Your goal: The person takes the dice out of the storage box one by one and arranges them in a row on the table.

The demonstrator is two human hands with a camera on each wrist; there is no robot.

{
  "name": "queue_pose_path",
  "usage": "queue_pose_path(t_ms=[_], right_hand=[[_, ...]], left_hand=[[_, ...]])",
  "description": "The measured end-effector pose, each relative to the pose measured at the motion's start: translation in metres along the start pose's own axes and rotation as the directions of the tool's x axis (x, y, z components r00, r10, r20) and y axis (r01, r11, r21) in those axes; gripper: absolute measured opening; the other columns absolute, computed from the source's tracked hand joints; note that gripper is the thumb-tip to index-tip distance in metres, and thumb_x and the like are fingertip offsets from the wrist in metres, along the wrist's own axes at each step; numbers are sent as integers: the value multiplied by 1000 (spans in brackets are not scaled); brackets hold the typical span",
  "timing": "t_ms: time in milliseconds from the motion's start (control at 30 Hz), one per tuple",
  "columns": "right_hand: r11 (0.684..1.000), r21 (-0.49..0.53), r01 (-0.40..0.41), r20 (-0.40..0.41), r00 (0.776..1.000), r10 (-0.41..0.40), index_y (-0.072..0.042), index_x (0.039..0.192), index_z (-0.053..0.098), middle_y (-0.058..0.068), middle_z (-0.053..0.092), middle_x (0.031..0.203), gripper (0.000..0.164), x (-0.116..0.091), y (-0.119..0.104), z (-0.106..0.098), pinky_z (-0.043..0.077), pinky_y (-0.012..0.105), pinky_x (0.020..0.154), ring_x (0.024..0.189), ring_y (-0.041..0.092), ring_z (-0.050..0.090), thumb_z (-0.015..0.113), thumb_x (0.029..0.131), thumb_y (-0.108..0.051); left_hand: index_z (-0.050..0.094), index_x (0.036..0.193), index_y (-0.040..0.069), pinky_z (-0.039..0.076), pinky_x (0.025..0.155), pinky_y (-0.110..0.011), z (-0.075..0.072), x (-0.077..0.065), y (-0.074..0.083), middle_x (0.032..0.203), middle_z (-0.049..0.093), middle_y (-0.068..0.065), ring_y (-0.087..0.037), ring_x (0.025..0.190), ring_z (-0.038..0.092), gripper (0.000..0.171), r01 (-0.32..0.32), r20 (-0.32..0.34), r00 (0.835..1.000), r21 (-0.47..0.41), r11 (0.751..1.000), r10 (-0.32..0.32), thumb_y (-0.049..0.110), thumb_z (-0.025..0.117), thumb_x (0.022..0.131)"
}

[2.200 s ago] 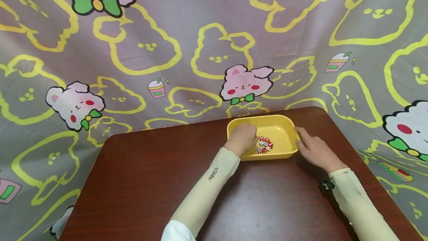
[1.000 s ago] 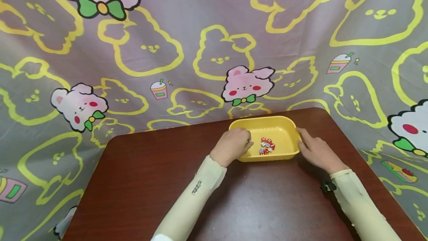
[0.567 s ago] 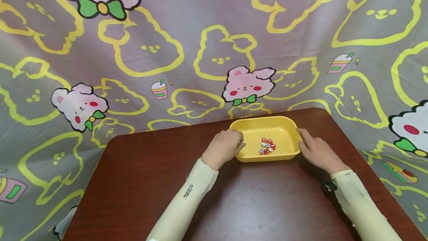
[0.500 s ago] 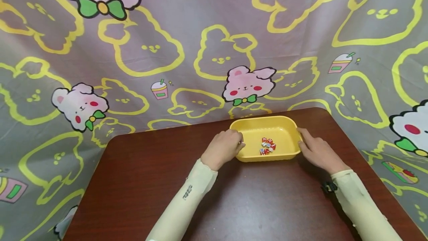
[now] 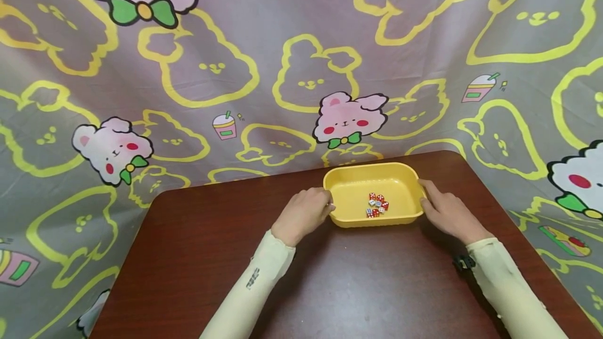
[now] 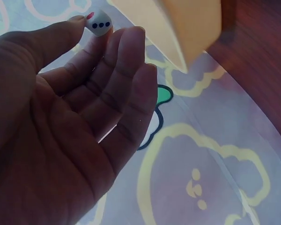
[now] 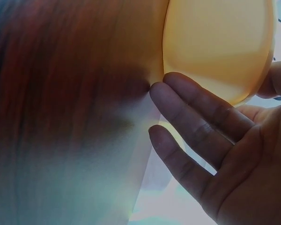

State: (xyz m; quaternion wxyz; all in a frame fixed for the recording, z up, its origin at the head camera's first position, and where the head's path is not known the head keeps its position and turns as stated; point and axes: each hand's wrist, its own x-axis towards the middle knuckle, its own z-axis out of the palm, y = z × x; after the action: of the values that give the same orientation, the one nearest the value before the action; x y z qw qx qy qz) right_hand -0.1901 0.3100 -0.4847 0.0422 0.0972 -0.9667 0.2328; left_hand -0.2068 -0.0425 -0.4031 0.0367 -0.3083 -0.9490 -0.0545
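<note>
Left grip [image 5: 301, 214]: we saw it pinching a white die [image 6: 99, 24] beside the tray [image 5: 386, 221].
Right grip [image 5: 449, 217]: spread, touching the tray's opposite end.
Remaining dice [image 5: 378, 204]: lay inside the tray.

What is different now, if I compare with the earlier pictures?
The left hand moved left and nearer, from over the tub to the tub's left edge. It has a white die in its grip; when this was picked up, I cannot tell. The right hand stayed at the tub's right end, and the other dice stayed inside.
</note>
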Motion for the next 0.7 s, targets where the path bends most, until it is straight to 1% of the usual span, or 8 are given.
queue_pose_path(t_ms=[233,433,567,700], right_hand=[[1000,-2,5,4,1000,-5,-9,143,33,3,53,66,47,1,0,-1,38,33,58,61,17,47,42,100,-26],[1000,-13,-1,6,1000,1,-9,144,33,4,54,68,48,0,1,-2,40,33,59,62,17,48,42,100,-27],[1000,-7,7,0,1000,-7,-9,144,32,4,54,68,48,0,1,-1,39,33,59,61,17,48,42,100,-27],[1000,-3,13,1,1000,-13,-9,144,32,3,52,67,48,0,0,0,39,32,59,61,17,47,42,100,-28]], left_hand=[[63,80,18,50,60,-33,4,-12,-14,74,56,4,-15,65,57,15,-7,-35,999,4,1000,7,25,62,93],[68,85,17,52,65,-32,5,-23,-23,79,61,6,-13,72,62,11,-11,-35,999,-20,1000,10,20,62,93],[70,88,18,53,66,-32,7,-27,-30,82,63,7,-13,75,64,9,7,-49,999,-18,1000,-8,21,62,92],[70,88,19,53,64,-33,9,-32,-36,82,63,8,-14,75,65,8,24,-61,998,1,1000,-24,22,63,92]])
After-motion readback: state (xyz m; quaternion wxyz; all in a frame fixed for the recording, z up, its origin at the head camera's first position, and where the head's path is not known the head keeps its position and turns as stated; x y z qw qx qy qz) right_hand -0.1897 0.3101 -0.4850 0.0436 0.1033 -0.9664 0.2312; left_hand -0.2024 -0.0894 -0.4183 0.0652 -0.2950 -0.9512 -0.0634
